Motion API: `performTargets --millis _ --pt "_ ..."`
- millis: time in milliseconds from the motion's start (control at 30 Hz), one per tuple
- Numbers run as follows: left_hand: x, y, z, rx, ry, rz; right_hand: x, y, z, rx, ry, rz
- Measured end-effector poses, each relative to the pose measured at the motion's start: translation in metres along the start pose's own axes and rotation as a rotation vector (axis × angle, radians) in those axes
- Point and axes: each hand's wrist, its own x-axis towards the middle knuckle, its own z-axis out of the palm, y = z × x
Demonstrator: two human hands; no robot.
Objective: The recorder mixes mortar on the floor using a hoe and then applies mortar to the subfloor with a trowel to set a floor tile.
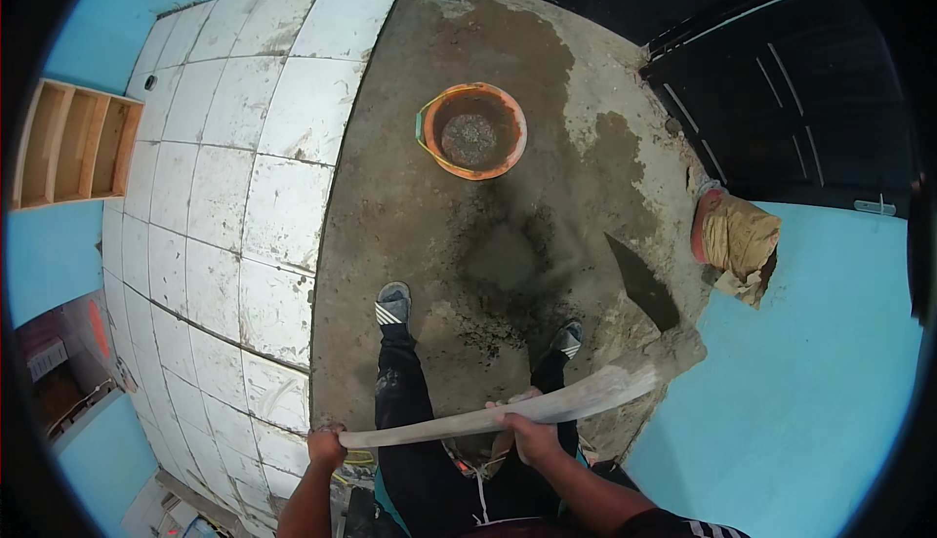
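Note:
Across my thighs lies a long pale grey, dusty bar (556, 406), narrow at its left end and looking wider toward the right; whether it is wood or metal I cannot tell. My left hand (327, 448) is wrapped round its left end. Near its middle my right hand (528, 438) grips it, with fingers partly hidden. Beyond the bar, between my feet, a dark wet grey patch (503, 255) spreads on the rough floor, with crumbs round it. Farther off stands an orange bucket (517, 133) with grey material at its bottom.
White floor tiles (210, 182), smeared with dirt, cover the left side up to a straight edge. A torn brown paper bag (747, 236) leans by the right blue wall. Black doors (781, 89) stand at the back right, and a wooden shelf (68, 143) at the left.

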Motion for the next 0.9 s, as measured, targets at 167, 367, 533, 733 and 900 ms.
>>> performTargets --millis 167,367,533,733,900 --pt "0.013 0.019 -0.005 0.093 -0.163 -0.057 0.119 0.046 -0.032 -0.057 0.159 0.108" --pt "0.001 0.081 -0.033 -0.070 -0.133 -0.063 0.330 0.098 -0.023 0.079 0.308 0.353" --pt "0.000 0.047 -0.035 0.010 -0.077 -0.093 0.272 0.102 -0.009 0.257 0.315 0.259" --pt "-0.029 0.013 0.005 -0.071 -0.323 -0.270 0.177 0.121 0.001 0.280 0.311 0.123" --pt "-0.038 0.066 -0.008 -0.083 -0.218 -0.328 0.278 0.124 0.005 0.015 0.335 0.461"
